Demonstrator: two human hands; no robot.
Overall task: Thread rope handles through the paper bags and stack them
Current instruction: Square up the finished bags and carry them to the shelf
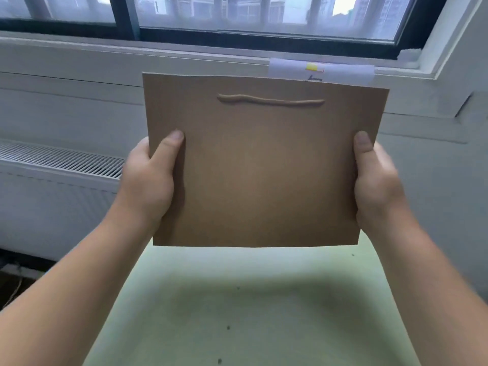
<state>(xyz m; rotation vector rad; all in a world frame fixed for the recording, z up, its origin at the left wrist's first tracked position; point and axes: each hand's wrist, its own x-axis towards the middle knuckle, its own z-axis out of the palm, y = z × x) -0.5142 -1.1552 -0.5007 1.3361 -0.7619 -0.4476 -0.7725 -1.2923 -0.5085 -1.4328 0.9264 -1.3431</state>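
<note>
Brown paper bag (264,167), folded flat, is up in the air between my two hands, above the far edge of the pale green table (250,299). Both my forearms reach forward and up. My left hand (148,180) grips the bag's left edge, thumb pressed on the near face, other fingers hidden behind; my right hand (375,186) clamps the right edge likewise. The bag stands upright, long axis left to right, top edge dipping slightly rightward, with the rope handle (269,99) lying across its face near the top
</note>
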